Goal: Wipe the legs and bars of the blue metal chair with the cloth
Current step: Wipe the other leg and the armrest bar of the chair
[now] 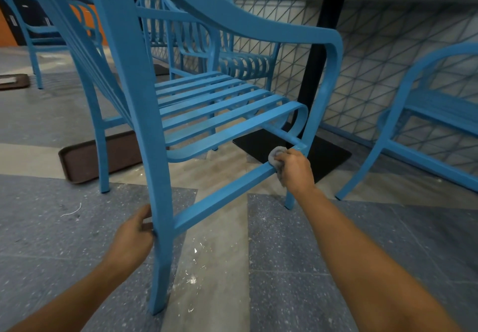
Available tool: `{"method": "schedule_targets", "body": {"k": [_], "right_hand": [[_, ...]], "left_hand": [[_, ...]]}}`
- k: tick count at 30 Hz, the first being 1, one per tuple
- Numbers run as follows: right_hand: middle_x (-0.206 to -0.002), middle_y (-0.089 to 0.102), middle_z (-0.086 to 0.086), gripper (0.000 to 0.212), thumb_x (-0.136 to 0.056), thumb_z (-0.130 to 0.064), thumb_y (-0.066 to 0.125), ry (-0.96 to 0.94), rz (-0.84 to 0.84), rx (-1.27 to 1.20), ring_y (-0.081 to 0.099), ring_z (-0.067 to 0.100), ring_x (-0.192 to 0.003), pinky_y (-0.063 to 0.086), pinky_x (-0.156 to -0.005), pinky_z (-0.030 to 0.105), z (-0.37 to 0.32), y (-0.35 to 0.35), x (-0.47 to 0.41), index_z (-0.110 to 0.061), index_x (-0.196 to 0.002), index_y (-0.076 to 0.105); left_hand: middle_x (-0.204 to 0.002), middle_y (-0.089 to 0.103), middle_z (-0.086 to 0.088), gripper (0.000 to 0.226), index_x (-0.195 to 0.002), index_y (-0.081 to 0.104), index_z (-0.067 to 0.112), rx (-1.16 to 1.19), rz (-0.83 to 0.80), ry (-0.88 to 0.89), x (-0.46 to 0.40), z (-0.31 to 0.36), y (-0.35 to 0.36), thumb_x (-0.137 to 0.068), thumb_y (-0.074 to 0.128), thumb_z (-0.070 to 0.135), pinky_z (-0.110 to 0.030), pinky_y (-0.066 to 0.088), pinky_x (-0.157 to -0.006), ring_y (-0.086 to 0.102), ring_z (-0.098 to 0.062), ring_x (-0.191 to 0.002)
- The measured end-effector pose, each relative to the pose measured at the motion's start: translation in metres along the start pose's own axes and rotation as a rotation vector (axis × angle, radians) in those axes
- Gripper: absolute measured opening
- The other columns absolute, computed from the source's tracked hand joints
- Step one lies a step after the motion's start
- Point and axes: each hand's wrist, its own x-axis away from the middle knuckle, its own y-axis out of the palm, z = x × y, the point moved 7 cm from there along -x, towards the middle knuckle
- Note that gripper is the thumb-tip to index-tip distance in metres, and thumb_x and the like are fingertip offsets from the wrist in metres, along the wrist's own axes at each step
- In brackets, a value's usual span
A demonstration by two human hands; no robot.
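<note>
The blue metal chair (227,114) stands close in front of me, seen from its side and low down. My left hand (134,236) grips the near rear leg (160,228) just where the lower side bar (222,197) joins it. My right hand (294,168) holds a small grey cloth (276,155) wrapped over the far end of that side bar, next to the front leg (289,202). Most of the cloth is hidden under my fingers.
A table's black post and base plate (292,148) stand right behind the front leg. More blue chairs sit at the right (413,114) and at the back left. A brown tray (85,161) lies on the floor under the chair. A lattice wall runs behind.
</note>
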Motion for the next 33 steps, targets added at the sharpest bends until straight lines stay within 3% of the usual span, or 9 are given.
{"method": "schedule_targets", "body": {"k": [3,5,9,12,15,18,21,27,33], "right_hand": [[-0.119,0.056,0.009,0.03,-0.085,-0.002,0.059,0.026,0.018,-0.051,0.051,0.021,-0.112,0.039,-0.098,0.03,-0.003,-0.003,0.005,-0.01,-0.113,0.064],[-0.121,0.055,0.009,0.031,-0.085,-0.002,0.058,0.043,-0.002,-0.089,0.051,0.021,-0.113,0.039,-0.1,0.029,-0.005,-0.005,0.01,-0.01,-0.115,0.063],[-0.115,0.058,0.008,0.027,-0.086,-0.001,0.055,0.055,-0.033,-0.174,0.056,0.02,-0.106,0.045,-0.095,0.031,-0.002,-0.006,0.021,-0.009,-0.11,0.065],[-0.113,0.059,0.005,0.028,-0.086,0.0,0.055,0.049,-0.072,-0.211,0.058,0.017,-0.1,0.049,-0.089,0.027,0.002,-0.006,0.03,-0.011,-0.108,0.066],[-0.11,0.06,0.004,0.029,-0.088,-0.004,0.054,0.052,-0.129,-0.136,0.058,0.019,-0.099,0.049,-0.088,0.031,0.01,0.0,0.04,-0.016,-0.111,0.065],[-0.099,0.06,0.006,0.025,-0.088,-0.005,0.054,0.067,-0.133,-0.152,0.061,0.02,-0.087,0.053,-0.08,0.037,0.023,0.001,0.049,-0.014,-0.109,0.064],[-0.102,0.06,0.006,0.025,-0.09,-0.006,0.051,0.089,-0.042,-0.22,0.059,0.019,-0.09,0.052,-0.081,0.036,0.036,-0.013,0.048,-0.012,-0.11,0.064],[-0.124,0.051,0.008,0.039,-0.089,-0.001,0.052,0.176,0.145,-0.255,0.043,0.021,-0.111,0.039,-0.092,0.027,0.056,-0.049,0.022,-0.016,-0.124,0.057],[-0.128,0.046,0.009,0.049,-0.085,0.007,0.051,0.137,0.093,-0.238,0.037,0.025,-0.115,0.039,-0.095,0.036,0.052,-0.047,-0.017,-0.018,-0.127,0.05]], "left_hand": [[-0.113,0.056,-0.001,0.032,-0.123,0.049,0.01,-0.122,0.01,-0.09,0.01,-0.017,-0.001,-0.092,0.047,0.002,-0.043,0.046,-0.088,0.056,-0.026,-0.096],[-0.117,0.061,-0.008,0.024,-0.116,0.049,0.013,-0.317,-0.115,-0.121,0.022,-0.029,0.009,-0.092,0.05,0.012,-0.041,0.046,-0.086,0.056,-0.023,-0.088],[-0.128,0.054,0.0,0.044,-0.128,0.038,0.02,-0.772,-0.253,0.004,0.046,-0.014,0.023,-0.09,0.05,0.039,-0.031,0.043,-0.094,0.056,-0.018,-0.114],[-0.125,0.055,0.006,0.04,-0.122,0.047,0.027,-1.042,-0.292,0.178,0.059,0.023,0.033,-0.091,0.04,0.052,-0.028,0.044,-0.094,0.056,-0.014,-0.114],[-0.125,0.056,0.011,0.038,-0.122,0.045,0.033,-0.942,-0.309,0.441,0.077,0.073,0.057,-0.09,0.041,0.053,-0.029,0.046,-0.094,0.056,-0.011,-0.112],[-0.137,0.042,0.019,0.046,-0.134,0.031,0.041,-0.747,-0.326,0.669,0.08,0.117,0.084,-0.091,0.043,0.05,-0.028,0.04,-0.101,0.047,-0.006,-0.121],[-0.149,0.022,0.014,0.063,-0.143,0.016,0.038,-0.703,-0.171,0.842,0.06,0.144,0.098,-0.09,0.047,0.05,-0.027,0.025,-0.11,0.026,-0.008,-0.135],[-0.156,0.005,0.003,0.09,-0.145,-0.001,0.033,-0.81,-0.004,0.759,0.0,0.141,0.112,-0.08,0.058,0.056,-0.038,0.022,-0.114,0.014,-0.021,-0.143],[-0.144,0.036,0.001,0.075,-0.145,0.016,0.027,-0.736,0.007,0.588,-0.029,0.127,0.107,-0.085,0.06,0.042,-0.037,0.048,-0.091,0.05,-0.021,-0.119]]}}
